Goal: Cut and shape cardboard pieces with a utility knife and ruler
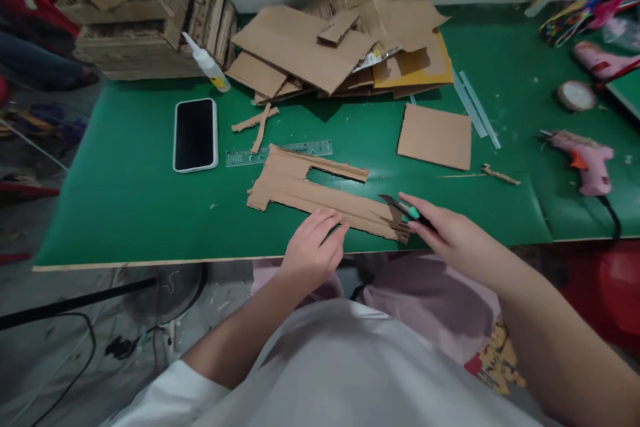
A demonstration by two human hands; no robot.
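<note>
A cut piece of cardboard (300, 188) with a long slot and ragged ends lies near the table's front edge. My left hand (315, 243) is closed at its near edge, fingers bent over the top and holding it against the table. In my closed right hand (440, 223) is a utility knife (411, 211) with a green part and a dark blade. Its blade points left, above the right end of the cardboard; whether it touches is unclear. A clear ruler (310, 147) lies partly under the cardboard. Beyond it are crossed cardboard strips (260, 123).
A phone (195, 135) lies on the left of the green table (125, 213), with a glue bottle (207, 65) behind it. Cardboard sheets (305, 47) and stacked cardboard (135, 47) fill the back. At right are a cardboard rectangle (435, 137) and a pink glue gun (590, 160).
</note>
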